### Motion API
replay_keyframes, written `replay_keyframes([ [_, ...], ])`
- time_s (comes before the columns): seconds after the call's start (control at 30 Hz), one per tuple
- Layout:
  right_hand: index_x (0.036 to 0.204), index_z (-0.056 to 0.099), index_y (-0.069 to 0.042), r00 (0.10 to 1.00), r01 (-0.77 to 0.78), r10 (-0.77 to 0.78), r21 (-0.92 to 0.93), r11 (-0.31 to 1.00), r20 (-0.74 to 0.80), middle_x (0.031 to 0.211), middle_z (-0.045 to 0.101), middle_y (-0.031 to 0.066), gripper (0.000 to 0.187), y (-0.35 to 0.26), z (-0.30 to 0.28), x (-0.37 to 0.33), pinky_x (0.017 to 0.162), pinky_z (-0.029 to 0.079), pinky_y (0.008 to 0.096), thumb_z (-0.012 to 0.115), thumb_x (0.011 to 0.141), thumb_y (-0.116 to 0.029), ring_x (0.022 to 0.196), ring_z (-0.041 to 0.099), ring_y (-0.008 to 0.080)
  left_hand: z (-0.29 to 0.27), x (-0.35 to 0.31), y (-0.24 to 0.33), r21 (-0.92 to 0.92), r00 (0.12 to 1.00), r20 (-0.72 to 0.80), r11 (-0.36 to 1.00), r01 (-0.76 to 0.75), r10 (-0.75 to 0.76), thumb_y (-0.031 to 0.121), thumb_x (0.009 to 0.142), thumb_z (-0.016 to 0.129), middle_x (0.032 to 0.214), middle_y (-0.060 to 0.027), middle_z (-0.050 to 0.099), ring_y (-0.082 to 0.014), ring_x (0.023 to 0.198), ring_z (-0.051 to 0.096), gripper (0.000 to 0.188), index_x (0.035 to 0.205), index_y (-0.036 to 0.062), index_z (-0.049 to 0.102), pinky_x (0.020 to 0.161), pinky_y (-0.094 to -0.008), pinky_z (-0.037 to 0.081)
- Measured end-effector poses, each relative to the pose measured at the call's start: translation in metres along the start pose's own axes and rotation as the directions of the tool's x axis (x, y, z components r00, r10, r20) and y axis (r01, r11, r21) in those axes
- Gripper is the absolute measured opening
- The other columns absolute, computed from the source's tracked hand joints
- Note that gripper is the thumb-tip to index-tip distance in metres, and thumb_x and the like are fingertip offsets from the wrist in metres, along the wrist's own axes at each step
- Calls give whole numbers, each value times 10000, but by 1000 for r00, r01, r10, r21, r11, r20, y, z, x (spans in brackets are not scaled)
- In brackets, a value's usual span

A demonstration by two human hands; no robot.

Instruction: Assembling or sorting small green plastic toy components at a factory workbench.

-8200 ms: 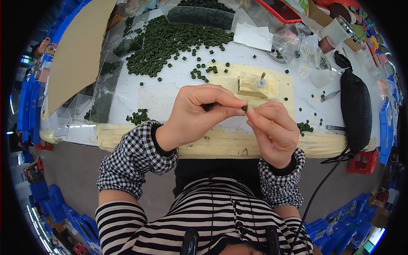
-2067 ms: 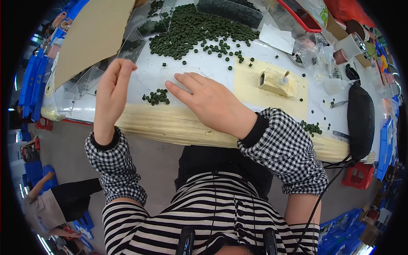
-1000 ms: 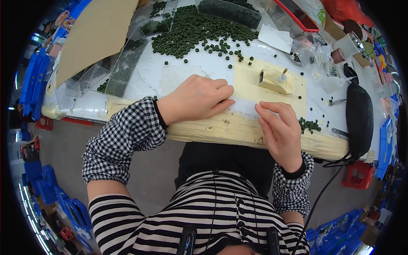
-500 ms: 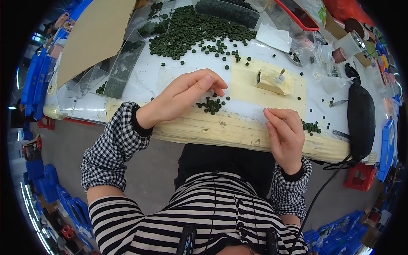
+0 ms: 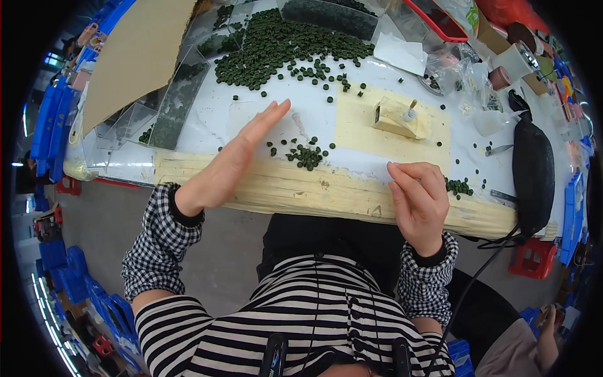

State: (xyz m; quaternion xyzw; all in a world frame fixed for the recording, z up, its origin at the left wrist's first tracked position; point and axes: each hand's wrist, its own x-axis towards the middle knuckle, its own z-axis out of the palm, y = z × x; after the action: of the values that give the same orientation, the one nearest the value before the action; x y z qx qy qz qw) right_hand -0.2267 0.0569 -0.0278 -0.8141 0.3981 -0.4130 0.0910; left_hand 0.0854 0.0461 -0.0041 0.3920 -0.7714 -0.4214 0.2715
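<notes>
My left hand [image 5: 233,157] is held above the padded front edge of the table, fingers stretched out together, with nothing visible in it. Just to its right lies a small heap of dark green, button-like round pieces [image 5: 306,156], a few scattered around it. My right hand [image 5: 422,200] is at the front edge further right, thumb and forefinger brought together; whatever is between them is hidden or too small to make out. Close beside it on the right is another little group of green pieces [image 5: 459,186]. Between and beyond my hands stands a cream tape-wrapped block [image 5: 399,119] with a short upright metal pin [image 5: 411,110].
A large spread of green pieces [image 5: 276,47] covers the far table, beside clear trays [image 5: 179,100] and a cardboard sheet [image 5: 141,56]. At right are a red-cased phone [image 5: 440,22], plastic bags, tweezers and a black pouch [image 5: 532,179]. Another person's arm [image 5: 546,342] shows lower right.
My left hand has moved left and back from the small heap, its curled fingers now straight. My right hand has barely moved. Another person has come into view at lower right.
</notes>
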Motion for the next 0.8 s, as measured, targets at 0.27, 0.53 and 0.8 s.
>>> replay_keyframes([
  [0.27,948,684,-10,1000,20,-20,-26,999,13,844,629,81,270,0,-1,-1,660,466,332,713,682,26,768,577,255,29,19,7,292,981,145,942,-167,129,464,980,328,1492,-216,263,-356,1403,212,675,1451,-11,242,1148,-472,132],
  [0.53,943,685,-7,1000,25,-26,-40,999,-2,828,627,74,270,3,-1,-3,651,456,332,713,677,29,749,568,250,23,31,9,74,992,69,991,-108,103,168,953,503,1247,-154,582,-320,1228,490,307,1208,22,590,1085,-441,301],
  [0.8,920,690,-2,999,28,-29,-34,999,-36,803,625,76,256,-1,0,0,627,448,327,713,668,37,724,564,241,-38,-18,16,426,903,-365,821,379,-228,33,831,652,856,-82,622,-151,825,572,166,980,-32,617,719,-256,461],
])
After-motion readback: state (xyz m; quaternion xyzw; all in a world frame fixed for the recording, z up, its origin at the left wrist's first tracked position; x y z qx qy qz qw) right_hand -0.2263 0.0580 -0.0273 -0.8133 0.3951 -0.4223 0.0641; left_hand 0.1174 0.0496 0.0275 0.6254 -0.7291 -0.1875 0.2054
